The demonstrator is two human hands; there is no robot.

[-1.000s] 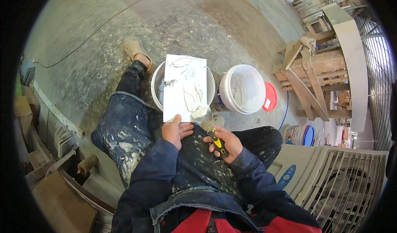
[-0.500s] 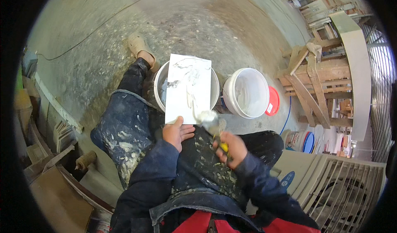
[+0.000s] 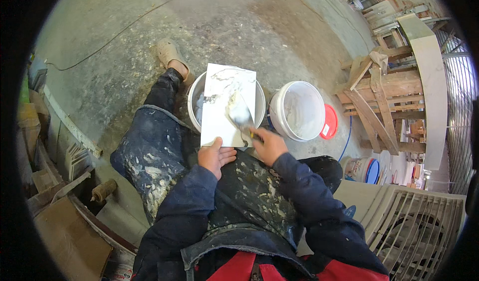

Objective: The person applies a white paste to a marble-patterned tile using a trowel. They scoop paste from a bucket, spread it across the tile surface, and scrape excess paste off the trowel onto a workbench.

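Observation:
A white rectangular board [image 3: 215, 124] lies across the top of a white bucket [image 3: 193, 97], with smears of white paste and dark streaks on its upper face. My left hand [image 3: 215, 157] grips the board's near edge, thumb on top. In my right hand [image 3: 270, 146] is a putty knife [image 3: 241, 115], my fingers wrapped round its handle. The wide blade lies on the middle of the board, amid a lump of paste. Most of the handle is hidden by my fingers.
A second white bucket [image 3: 302, 112] stands to the right, with pale residue inside. Beside it lies a red lid [image 3: 328, 121]. A wooden trestle [image 3: 381, 94] is farther right, and a grilled metal unit [image 3: 409, 231] stands close at lower right. Cardboard [image 3: 75, 241] and scraps lie at left.
My right hand has moved up and forward, bringing the putty knife from beside the board's near right corner onto its middle. My left hand keeps its hold.

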